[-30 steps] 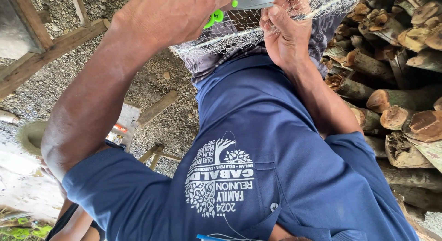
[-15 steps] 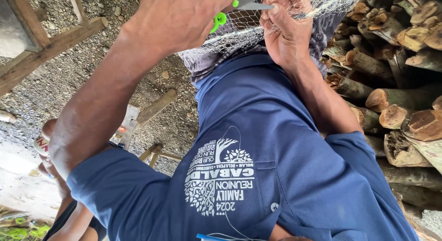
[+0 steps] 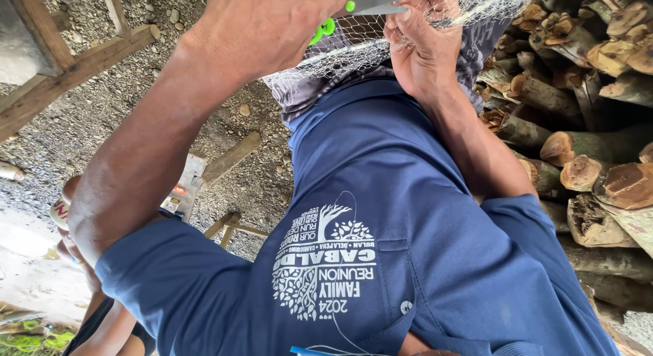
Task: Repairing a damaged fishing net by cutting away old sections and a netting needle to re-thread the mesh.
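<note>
Moved only slightly since the earlier frame: scissors (image 3: 371, 4) nudged a touch closer to the right hand (image 3: 425, 40), both arms raised much as before.

Seen from a head camera looking down the front of a blue shirt (image 3: 408, 213) with a white tree print. Left hand (image 3: 272, 23) at top centre, grip closed around bright green scissor handles, grey blades pointing toward the right hand. Whether the blades are parted or closed, impossible to tell; upper edge of the frame cuts them off. Right hand just beside the blade tips, grip pinching a bunch of fine pale net (image 3: 354, 53) between fingers and thumb, holding it taut.

Net stretched across the lap, running from below the left hand, past the right hand and off the top right corner. Long axis of the blades roughly in line with the net's thick edge cord, tips almost touching the pinched bunch. Left hand nearer the slack part of the net, right hand on the tight part.

Little spare room to the right: stacked firewood logs (image 3: 585, 172) close by the right forearm. More open space to the left, over gravel ground (image 3: 81, 111) with a wooden beam (image 3: 75, 67) and a loose plank (image 3: 231, 159). Part of another person (image 3: 75, 220) low at the left edge, well apart from the hands
</note>
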